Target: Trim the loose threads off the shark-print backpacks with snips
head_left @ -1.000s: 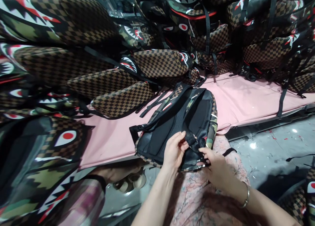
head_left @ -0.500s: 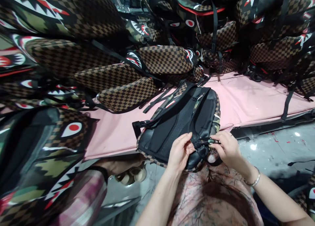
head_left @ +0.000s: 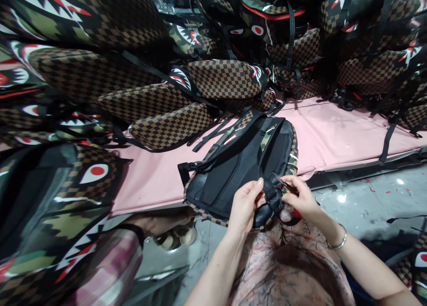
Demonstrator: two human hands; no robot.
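A black-backed backpack with brown checkered edges lies back side up on the pink-covered table, its near end against my lap. My left hand is closed, thumb and fingers pinching the webbing of a shoulder strap by its black buckle. In my right hand is a pair of small thread snips, dark-handled, with the pointed tip toward the upper left. The tip is above the strap, close to my left thumb; whether it touches the webbing I cannot tell. Part of the buckle is hidden by my fingers.
Checkered backpacks with shark-mouth prints are piled along the back of the pink table. Another backpack stands at the left, beside a person's arm. Red scraps lie on the grey floor at right.
The snips have turned in my right hand, from lying level across the strap to pointing up and left. My left hand keeps its pinch on the strap. The view has shifted slightly.
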